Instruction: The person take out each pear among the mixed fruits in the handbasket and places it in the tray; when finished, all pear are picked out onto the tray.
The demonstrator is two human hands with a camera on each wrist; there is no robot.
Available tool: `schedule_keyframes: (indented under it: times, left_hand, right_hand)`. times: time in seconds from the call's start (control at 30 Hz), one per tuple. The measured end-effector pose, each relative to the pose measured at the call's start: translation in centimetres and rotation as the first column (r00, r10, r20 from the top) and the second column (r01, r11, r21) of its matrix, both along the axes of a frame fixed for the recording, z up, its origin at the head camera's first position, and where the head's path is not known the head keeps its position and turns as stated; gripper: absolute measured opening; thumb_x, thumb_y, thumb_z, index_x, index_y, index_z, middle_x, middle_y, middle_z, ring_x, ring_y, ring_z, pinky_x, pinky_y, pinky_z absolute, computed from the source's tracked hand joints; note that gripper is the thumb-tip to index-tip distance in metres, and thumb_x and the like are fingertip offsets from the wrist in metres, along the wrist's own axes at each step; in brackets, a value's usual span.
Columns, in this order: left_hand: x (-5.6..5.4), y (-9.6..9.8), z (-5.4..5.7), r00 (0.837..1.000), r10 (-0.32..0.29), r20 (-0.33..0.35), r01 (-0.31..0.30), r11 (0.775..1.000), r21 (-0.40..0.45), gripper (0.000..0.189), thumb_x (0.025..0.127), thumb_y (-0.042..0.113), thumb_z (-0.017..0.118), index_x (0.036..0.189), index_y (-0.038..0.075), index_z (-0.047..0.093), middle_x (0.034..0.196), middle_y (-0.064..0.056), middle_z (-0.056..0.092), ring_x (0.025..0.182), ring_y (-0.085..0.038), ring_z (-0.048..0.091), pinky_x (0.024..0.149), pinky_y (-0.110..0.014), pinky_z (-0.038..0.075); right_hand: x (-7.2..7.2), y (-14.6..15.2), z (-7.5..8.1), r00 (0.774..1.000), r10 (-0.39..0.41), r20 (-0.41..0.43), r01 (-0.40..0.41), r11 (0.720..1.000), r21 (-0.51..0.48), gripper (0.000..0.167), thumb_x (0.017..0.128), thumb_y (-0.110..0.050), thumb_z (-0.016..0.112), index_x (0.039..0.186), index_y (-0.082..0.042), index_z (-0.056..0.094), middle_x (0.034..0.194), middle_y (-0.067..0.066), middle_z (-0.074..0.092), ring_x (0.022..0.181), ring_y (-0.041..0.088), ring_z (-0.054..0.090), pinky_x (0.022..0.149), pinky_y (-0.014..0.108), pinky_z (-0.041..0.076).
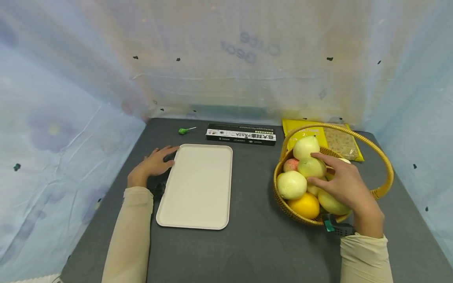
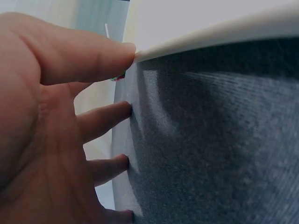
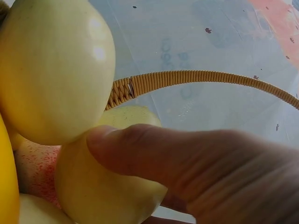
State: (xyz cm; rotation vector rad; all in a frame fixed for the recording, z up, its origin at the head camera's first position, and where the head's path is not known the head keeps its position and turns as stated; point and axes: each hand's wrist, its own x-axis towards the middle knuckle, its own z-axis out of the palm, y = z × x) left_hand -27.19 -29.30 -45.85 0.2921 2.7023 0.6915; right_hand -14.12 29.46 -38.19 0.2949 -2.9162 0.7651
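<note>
My left hand (image 1: 152, 164) lies at the left side of a white rectangular tray (image 1: 194, 184), fingers spread, the index fingertip near its far left corner. In the left wrist view the thumb (image 2: 88, 58) meets the tray rim, and the other fingertips come down on the dark tabletop. My right hand (image 1: 340, 179) reaches into a wicker basket (image 1: 279, 198) heaped with fruit. Its thumb and fingers hold a round pale green fruit (image 1: 311, 168); in the right wrist view the thumb (image 3: 114, 147) presses on it. Beside it sit other pale fruits (image 1: 291, 184) and an orange (image 1: 304, 205).
Behind the tray lie a green-wrapped lollipop (image 1: 183, 131) and a black pasta box (image 1: 241, 134). A yellow food packet (image 1: 341, 142) is behind the basket. The arched basket handle (image 1: 383, 161) stands over the right side. Patterned curtains (image 1: 247, 94) enclose the grey table (image 1: 255, 251).
</note>
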Motion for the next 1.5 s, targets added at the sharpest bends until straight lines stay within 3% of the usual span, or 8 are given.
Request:
schedule_keyframes:
  times: [0.33, 0.43, 0.6, 0.7, 0.9, 1.07, 1.37, 1.5]
  left_hand:
    - [0.3, -0.4, 0.5, 0.999, -0.026, 0.045, 0.027, 0.999, -0.017, 0.07, 0.116, 0.03, 0.057, 0.177, 0.022, 0.025, 0.184, -0.024, 0.007, 0.164, -0.063, -0.005, 0.114, -0.096, -0.003]
    - [0.3, -0.4, 0.5, 0.999, -0.024, 0.046, 0.025, 1.0, -0.016, 0.07, 0.116, 0.03, 0.057, 0.177, 0.023, 0.025, 0.184, -0.023, 0.007, 0.165, -0.062, -0.005, 0.114, -0.096, -0.003]
    - [0.2, -0.5, 0.6, 0.999, -0.017, 0.05, 0.017, 1.0, -0.011, 0.07, 0.116, 0.032, 0.057, 0.177, 0.026, 0.024, 0.184, -0.022, 0.006, 0.165, -0.061, -0.007, 0.114, -0.096, -0.004]
    - [0.1, -0.5, 0.6, 0.998, -0.012, 0.055, 0.013, 1.0, -0.019, 0.07, 0.116, 0.034, 0.057, 0.177, 0.028, 0.024, 0.185, -0.02, 0.006, 0.166, -0.059, -0.007, 0.113, -0.096, -0.004]
    - [-0.1, -0.3, 0.6, 0.998, -0.006, 0.062, 0.008, 1.0, -0.025, 0.071, 0.116, 0.035, 0.058, 0.177, 0.029, 0.024, 0.185, -0.019, 0.006, 0.166, -0.058, -0.006, 0.114, -0.095, -0.004]
    - [-0.1, 0.1, 0.7, 0.998, -0.001, 0.059, 0.002, 1.0, -0.021, 0.07, 0.116, 0.034, 0.057, 0.177, 0.028, 0.024, 0.185, -0.019, 0.006, 0.166, -0.058, -0.007, 0.115, -0.095, -0.005]
    - [-0.2, 0.4, 0.6, 0.998, -0.005, 0.057, 0.005, 1.0, 0.0, 0.07, 0.116, 0.033, 0.057, 0.177, 0.026, 0.025, 0.185, -0.02, 0.007, 0.166, -0.059, -0.007, 0.114, -0.095, -0.005]
    - [-0.3, 0.3, 0.3, 0.998, -0.005, 0.056, 0.004, 1.0, 0.011, 0.069, 0.115, 0.033, 0.058, 0.177, 0.026, 0.027, 0.185, -0.02, 0.008, 0.165, -0.06, -0.006, 0.113, -0.096, -0.007]
  right_hand:
    - [0.8, -0.1, 0.4, 0.999, -0.007, -0.051, 0.005, 0.999, -0.032, 0.076, 0.092, -0.036, 0.092, 0.157, -0.012, 0.06, 0.152, 0.03, 0.063, 0.124, 0.055, 0.069, 0.097, 0.069, 0.057]
    - [1.4, -0.2, 1.2, 0.993, 0.024, -0.114, -0.034, 0.996, -0.083, 0.076, 0.09, -0.027, 0.094, 0.157, -0.013, 0.061, 0.154, 0.026, 0.063, 0.12, 0.049, 0.073, 0.096, 0.04, 0.065]
    - [2.1, -1.2, 2.9, 0.966, 0.1, -0.24, -0.135, 0.982, -0.134, 0.077, 0.083, -0.012, 0.098, 0.153, -0.021, 0.067, 0.147, 0.011, 0.071, 0.116, -0.004, 0.069, 0.096, -0.002, 0.045]
    - [2.1, -2.0, 4.1, 0.948, 0.152, -0.281, -0.207, 0.962, -0.177, 0.082, 0.077, -0.003, 0.1, 0.151, -0.023, 0.069, 0.141, 0.002, 0.074, 0.116, -0.019, 0.063, 0.098, 0.002, 0.049]
    - [1.3, -3.5, 5.9, 0.907, 0.243, -0.344, -0.339, 0.906, -0.254, 0.088, 0.07, 0.011, 0.098, 0.148, -0.017, 0.07, 0.134, -0.01, 0.074, 0.117, -0.003, 0.073, 0.101, 0.011, 0.055]
    - [0.0, -5.3, 6.5, 0.887, 0.28, -0.368, -0.415, 0.832, -0.369, 0.086, 0.07, 0.018, 0.094, 0.148, -0.01, 0.07, 0.133, 0.003, 0.076, 0.112, 0.008, 0.076, 0.099, 0.016, 0.059]
    - [-2.4, -10.0, 6.5, 0.888, 0.291, -0.355, -0.453, 0.688, -0.567, 0.072, 0.084, 0.015, 0.086, 0.15, -0.006, 0.067, 0.138, 0.008, 0.073, 0.114, 0.016, 0.076, 0.098, 0.021, 0.062]
    - [-3.8, -12.0, 6.0, 0.888, 0.306, -0.342, -0.455, 0.682, -0.573, 0.072, 0.087, 0.01, 0.087, 0.152, -0.011, 0.066, 0.141, 0.009, 0.071, 0.116, 0.015, 0.076, 0.097, 0.022, 0.062]
